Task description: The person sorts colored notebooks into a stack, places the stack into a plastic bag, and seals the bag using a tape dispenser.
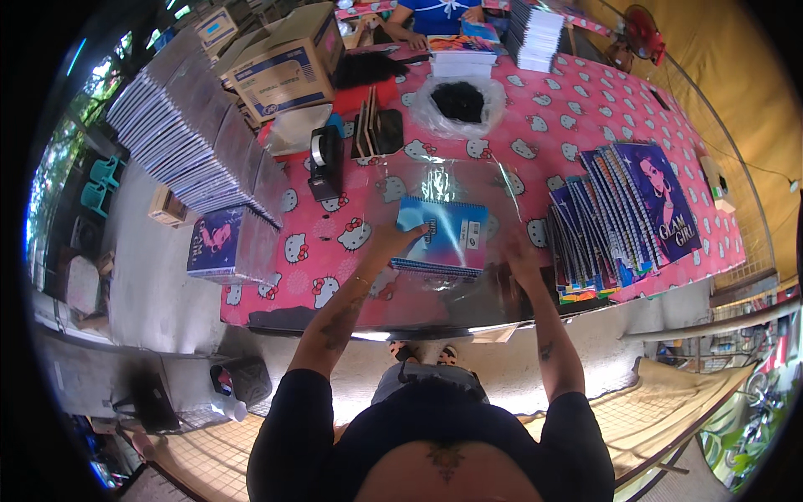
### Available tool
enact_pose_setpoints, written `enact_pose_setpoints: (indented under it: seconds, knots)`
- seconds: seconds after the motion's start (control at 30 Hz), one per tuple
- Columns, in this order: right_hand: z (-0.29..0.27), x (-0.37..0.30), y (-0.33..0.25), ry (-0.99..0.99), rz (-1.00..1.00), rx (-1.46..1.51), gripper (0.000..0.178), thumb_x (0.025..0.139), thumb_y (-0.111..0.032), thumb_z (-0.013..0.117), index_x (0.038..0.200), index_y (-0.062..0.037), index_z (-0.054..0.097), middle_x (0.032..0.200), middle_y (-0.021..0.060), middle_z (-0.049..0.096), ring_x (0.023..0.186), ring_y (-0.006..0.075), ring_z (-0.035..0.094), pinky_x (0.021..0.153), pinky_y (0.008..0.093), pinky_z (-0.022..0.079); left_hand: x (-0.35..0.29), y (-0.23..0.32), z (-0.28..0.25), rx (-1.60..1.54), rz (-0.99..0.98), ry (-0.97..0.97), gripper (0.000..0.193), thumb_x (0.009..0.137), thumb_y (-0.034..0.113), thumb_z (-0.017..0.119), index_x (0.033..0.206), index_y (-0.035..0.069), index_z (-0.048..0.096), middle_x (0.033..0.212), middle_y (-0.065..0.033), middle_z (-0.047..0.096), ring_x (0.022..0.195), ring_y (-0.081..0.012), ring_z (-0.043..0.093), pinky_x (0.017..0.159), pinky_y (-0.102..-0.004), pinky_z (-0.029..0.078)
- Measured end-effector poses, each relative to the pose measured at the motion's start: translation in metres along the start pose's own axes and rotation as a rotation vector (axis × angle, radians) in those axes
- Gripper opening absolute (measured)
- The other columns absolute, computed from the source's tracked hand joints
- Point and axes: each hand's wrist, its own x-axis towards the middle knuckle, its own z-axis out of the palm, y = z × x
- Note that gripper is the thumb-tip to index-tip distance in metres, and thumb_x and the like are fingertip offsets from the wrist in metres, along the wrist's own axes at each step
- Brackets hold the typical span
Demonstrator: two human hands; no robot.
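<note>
Left hand (386, 243): fingers spread narrow, gripping the left edge of a blue spiral notebook (441, 236). Right hand (520, 255): flat and wide, pressing the clear plastic sheet (443, 186) just right of the notebook; it holds nothing that can be made out. The notebook lies on that sheet, near the front edge of the table with the pink cat-print cloth (577, 125), directly ahead of the person.

Judgement on the step in hand: the cover appears to be going around the notebook. Done well, the book stays square on the sheet, the film is pulled taut before folding, and the right palm keeps the glossy plastic from sliding.

Surroundings: 1 fanned stack of spiral notebooks (615, 217) sits just beside the right hand and crowds the sheet's right margin. A black tape dispenser (324, 163) stands near the left, within reach. A tall slanted stack of wrapped notebooks (188, 134) fills the far left, with 1 cardboard box (288, 63) behind it. A clear bag of dark items (458, 105) lies beyond the sheet. Another person's hand (416, 39) rests at the far end, well apart.
</note>
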Motion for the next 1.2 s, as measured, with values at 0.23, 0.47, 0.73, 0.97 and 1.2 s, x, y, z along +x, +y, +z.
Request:
enact_pose_setpoints:
  seconds: [0.23, 0.47, 0.73, 0.97, 1.2]
  knots:
    - [0.049, -0.015, -0.086, -0.034, 0.367, 0.283, 0.058, 0.091, -0.036, 0.064, 0.135, -0.0017, 0.048, 0.114, 0.0074, 0.058, 0.097, 0.0143, 0.055, 0.076, 0.0315, 0.049, 0.009, -0.055, -0.009, -0.519, -0.383, -0.092, 0.057, 0.083, 0.059, 0.065, 0.082, 0.003, 0.063, 0.071, -0.0106, 0.064, 0.067, -0.0182, 0.063, 0.061, -0.0304, 0.05]
    - [0.026, -0.033, -0.026, -0.101, 0.176, 0.364, 0.04, 0.087, -0.028, 0.071, 0.119, -0.0058, 0.06, 0.09, 0.0028, 0.064, 0.088, 0.0123, 0.061, 0.073, 0.0284, 0.051, -0.045, -0.053, -0.025, -0.498, -0.037, 0.023, 0.022, 0.086, 0.028, 0.067, 0.088, 0.007, 0.062, 0.084, -0.0047, 0.064, 0.075, -0.0142, 0.061, 0.065, -0.029, 0.049]
    - [0.027, -0.099, -0.045, -0.579, -0.263, -0.318, 0.019, 0.086, -0.01, 0.069, 0.106, -0.01, 0.068, 0.091, 0.0082, 0.071, 0.083, 0.0184, 0.068, 0.073, 0.0316, 0.052, -0.139, -0.116, -0.036, 0.193, 0.364, -0.349, 0.015, 0.084, 0.013, 0.07, 0.098, 0.008, 0.067, 0.085, -0.0081, 0.068, 0.083, -0.0235, 0.066, 0.074, -0.0374, 0.052]
    - [0.023, -0.106, -0.079, -0.528, -0.313, -0.455, 0.014, 0.091, -0.01, 0.062, 0.104, -0.0077, 0.067, 0.09, 0.0098, 0.071, 0.083, 0.0245, 0.069, 0.072, 0.0352, 0.053, -0.149, -0.097, -0.037, 0.284, 0.535, -0.208, 0.014, 0.087, 0.016, 0.069, 0.095, 0.005, 0.066, 0.084, -0.0103, 0.069, 0.077, -0.0242, 0.068, 0.066, -0.0342, 0.053]
    - [0.03, -0.109, -0.097, -0.426, -0.541, -0.536, 0.019, 0.088, -0.026, 0.063, 0.094, -0.0087, 0.063, 0.086, 0.01, 0.066, 0.078, 0.0312, 0.065, 0.07, 0.0419, 0.051, -0.161, -0.072, -0.039, 0.371, 0.645, -0.119, 0.016, 0.086, 0.013, 0.068, 0.1, 0.006, 0.064, 0.079, -0.0104, 0.066, 0.075, -0.0281, 0.067, 0.064, -0.0373, 0.054]
